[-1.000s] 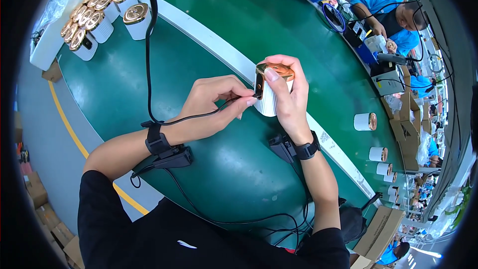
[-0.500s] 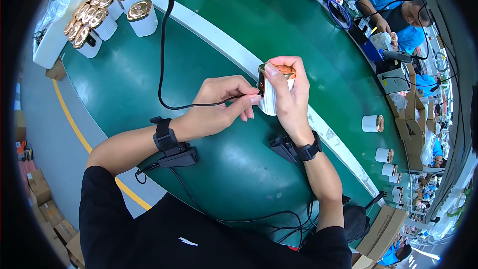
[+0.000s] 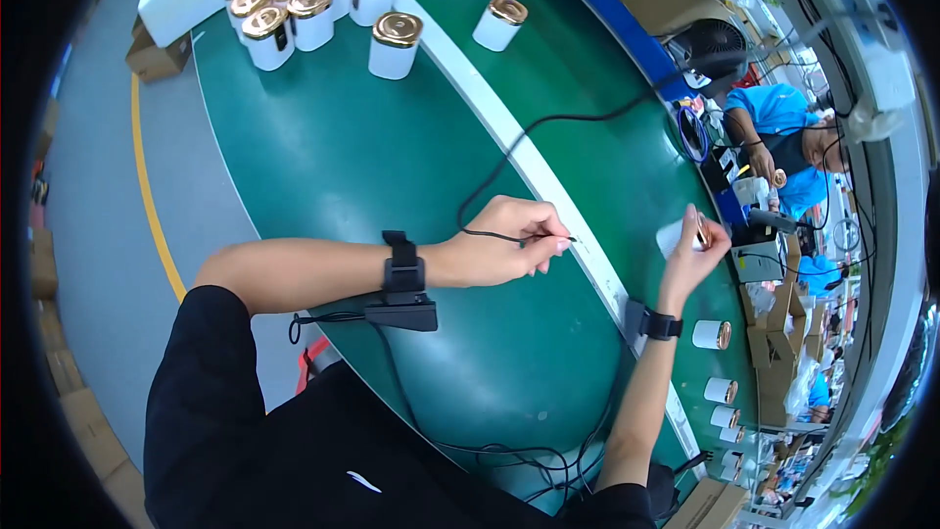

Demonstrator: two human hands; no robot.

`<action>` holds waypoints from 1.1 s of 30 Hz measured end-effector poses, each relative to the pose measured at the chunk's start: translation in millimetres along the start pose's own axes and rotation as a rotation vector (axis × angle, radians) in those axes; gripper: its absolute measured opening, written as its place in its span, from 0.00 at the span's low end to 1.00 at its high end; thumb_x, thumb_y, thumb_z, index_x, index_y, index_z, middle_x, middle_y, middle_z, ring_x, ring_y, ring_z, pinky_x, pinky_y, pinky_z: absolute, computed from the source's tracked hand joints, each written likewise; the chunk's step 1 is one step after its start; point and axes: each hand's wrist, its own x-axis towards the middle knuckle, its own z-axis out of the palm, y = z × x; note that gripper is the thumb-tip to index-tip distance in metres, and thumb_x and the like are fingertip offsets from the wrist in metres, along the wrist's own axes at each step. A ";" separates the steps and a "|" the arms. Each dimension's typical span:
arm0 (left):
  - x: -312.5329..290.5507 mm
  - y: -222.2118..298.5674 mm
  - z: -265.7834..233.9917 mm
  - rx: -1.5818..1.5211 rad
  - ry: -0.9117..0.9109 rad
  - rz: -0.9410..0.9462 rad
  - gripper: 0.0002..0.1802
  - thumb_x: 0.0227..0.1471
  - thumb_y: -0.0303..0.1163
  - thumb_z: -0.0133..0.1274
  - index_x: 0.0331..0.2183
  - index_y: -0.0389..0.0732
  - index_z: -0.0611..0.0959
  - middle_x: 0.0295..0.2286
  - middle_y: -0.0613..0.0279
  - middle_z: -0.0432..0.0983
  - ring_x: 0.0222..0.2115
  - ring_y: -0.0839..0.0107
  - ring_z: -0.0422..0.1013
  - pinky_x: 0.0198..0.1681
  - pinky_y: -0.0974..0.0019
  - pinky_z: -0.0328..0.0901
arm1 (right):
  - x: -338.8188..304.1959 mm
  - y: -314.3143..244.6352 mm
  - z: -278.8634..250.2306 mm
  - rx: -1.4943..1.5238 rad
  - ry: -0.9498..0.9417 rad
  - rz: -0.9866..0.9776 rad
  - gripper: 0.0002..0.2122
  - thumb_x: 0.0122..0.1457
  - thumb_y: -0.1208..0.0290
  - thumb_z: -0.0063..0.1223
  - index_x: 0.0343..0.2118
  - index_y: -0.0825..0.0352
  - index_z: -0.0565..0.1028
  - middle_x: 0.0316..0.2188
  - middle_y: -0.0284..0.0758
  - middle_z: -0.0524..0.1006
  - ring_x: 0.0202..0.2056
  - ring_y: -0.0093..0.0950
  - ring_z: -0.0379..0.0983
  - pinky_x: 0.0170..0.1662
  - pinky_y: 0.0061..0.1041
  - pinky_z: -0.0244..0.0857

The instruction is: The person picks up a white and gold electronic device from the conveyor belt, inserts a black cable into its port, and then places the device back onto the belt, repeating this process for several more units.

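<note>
My left hand [image 3: 504, 243] is closed over the middle of the green table, pinching the end of a thin black cable [image 3: 578, 119]. Its small tip sticks out past the fingertips, above the white dividing strip [image 3: 534, 168]. Across the strip, my right hand [image 3: 697, 260] grips a white device [image 3: 670, 237] with a shiny copper-coloured top. That device appears tilted, and the fingers partly cover it. Cable and device are well apart. Both wrists wear black straps with small boxes.
Several similar devices [image 3: 311, 22] stand grouped at the far left beside a white bin [image 3: 181, 2]. More devices [image 3: 712, 335] lie along the right side. A co-worker in blue [image 3: 774, 108] sits beyond the table's blue edge. Black cables [image 3: 529, 451] lie tangled near my body.
The cable tip has come away from the device. My right hand has carried the device rightward over the strip; my left hand still pinches the cable. The view has shifted.
</note>
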 end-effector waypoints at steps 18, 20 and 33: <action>1.7 -10.4 -21.0 -0.145 0.267 -0.070 0.02 0.57 0.24 0.52 0.33 0.37 0.76 0.28 0.66 0.76 0.24 0.80 0.71 0.23 0.75 0.64 | 17.0 -14.2 291.5 0.253 -0.852 0.086 0.33 0.54 0.58 0.64 0.56 0.72 0.62 0.51 0.42 0.70 0.58 0.35 0.63 0.61 0.35 0.56; -1.2 -8.3 -22.2 -0.160 0.293 -0.131 0.01 0.57 0.25 0.52 0.33 0.38 0.76 0.28 0.66 0.76 0.23 0.80 0.70 0.23 0.75 0.64 | 17.2 -23.2 293.6 0.294 -0.883 0.196 0.31 0.56 0.57 0.61 0.56 0.72 0.63 0.50 0.41 0.71 0.56 0.35 0.65 0.59 0.35 0.58; 29.7 3.2 -8.1 -0.119 0.233 0.023 0.03 0.56 0.24 0.54 0.32 0.36 0.77 0.27 0.64 0.77 0.24 0.81 0.72 0.24 0.76 0.64 | -67.7 -38.7 89.2 0.779 -0.637 0.666 0.24 0.65 0.51 0.40 0.53 0.67 0.68 0.39 0.37 0.76 0.39 0.28 0.74 0.43 0.27 0.71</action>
